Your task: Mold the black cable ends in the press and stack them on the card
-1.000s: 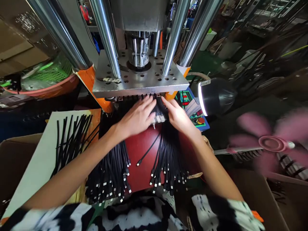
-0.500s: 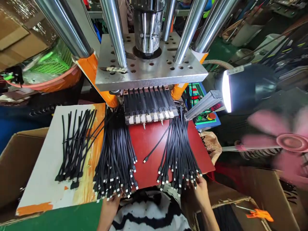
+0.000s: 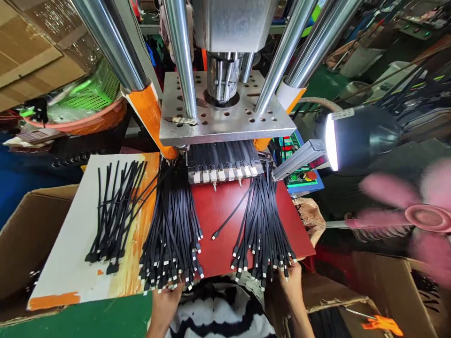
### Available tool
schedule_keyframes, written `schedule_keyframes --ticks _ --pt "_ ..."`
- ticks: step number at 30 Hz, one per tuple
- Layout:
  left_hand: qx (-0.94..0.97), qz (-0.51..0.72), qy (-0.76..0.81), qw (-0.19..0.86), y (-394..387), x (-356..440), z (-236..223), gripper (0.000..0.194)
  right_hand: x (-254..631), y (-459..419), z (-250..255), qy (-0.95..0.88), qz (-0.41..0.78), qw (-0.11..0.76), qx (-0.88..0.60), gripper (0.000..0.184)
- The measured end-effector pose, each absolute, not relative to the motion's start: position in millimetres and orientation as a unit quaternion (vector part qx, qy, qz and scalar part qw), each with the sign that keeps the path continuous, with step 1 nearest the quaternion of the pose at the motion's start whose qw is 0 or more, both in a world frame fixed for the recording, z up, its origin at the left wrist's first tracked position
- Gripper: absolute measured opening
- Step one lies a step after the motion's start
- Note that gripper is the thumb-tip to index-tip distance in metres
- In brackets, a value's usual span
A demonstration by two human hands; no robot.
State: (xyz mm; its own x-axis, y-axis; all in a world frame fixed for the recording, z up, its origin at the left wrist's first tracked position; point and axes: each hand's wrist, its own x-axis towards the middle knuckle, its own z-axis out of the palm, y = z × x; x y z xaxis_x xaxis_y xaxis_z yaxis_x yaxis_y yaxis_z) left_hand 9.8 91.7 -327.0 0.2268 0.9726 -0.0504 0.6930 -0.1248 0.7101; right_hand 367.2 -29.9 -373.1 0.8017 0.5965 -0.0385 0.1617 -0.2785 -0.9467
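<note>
My left hand (image 3: 167, 298) is at the front edge of the work surface, just below a thick pile of black USB cables (image 3: 172, 220). Its fingertips are hidden beneath the connector ends. At the front right edge, my right hand (image 3: 291, 276) reaches under the tips of a second cable bundle (image 3: 260, 220), its fingers mostly out of sight. Between the bundles, at the back, a mould block (image 3: 225, 162) holds a row of black cables with white blocks along its front. A drilled steel press plate (image 3: 227, 126) sits low over the mould's rear part.
More black cables (image 3: 118, 211) lie on the white board (image 3: 66, 234) at left. A lit lamp (image 3: 331, 141) and a control box (image 3: 299, 180) stand right of the press. A pink fan (image 3: 424, 218) spins farther right. Cardboard boxes (image 3: 391, 277) flank both sides.
The press plate has come down closer to the mould and now covers its rear part. The view has shifted slightly. Both hands stay at the front edge.
</note>
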Motion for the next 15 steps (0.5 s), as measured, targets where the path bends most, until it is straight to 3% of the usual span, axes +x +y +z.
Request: schedule_keyframes --ticks 3,7,11,15 --pt "0.71 0.247 0.589 0.297 90 10 -335 0.051 369 -31 -379 -0.224 0.205 0.555 -0.775 0.035" --pt "0.703 0.231 0.596 0.312 91 12 -337 0.044 366 -31 -381 -0.212 0.217 0.553 -0.776 0.032" --pt "0.697 0.168 0.599 0.358 93 11 -328 0.034 371 -35 -375 -0.219 0.252 0.531 -0.779 0.034" --pt "0.702 0.033 0.53 0.474 89 -21 -282 0.038 410 -57 -356 -0.238 0.279 0.48 -0.797 0.041"
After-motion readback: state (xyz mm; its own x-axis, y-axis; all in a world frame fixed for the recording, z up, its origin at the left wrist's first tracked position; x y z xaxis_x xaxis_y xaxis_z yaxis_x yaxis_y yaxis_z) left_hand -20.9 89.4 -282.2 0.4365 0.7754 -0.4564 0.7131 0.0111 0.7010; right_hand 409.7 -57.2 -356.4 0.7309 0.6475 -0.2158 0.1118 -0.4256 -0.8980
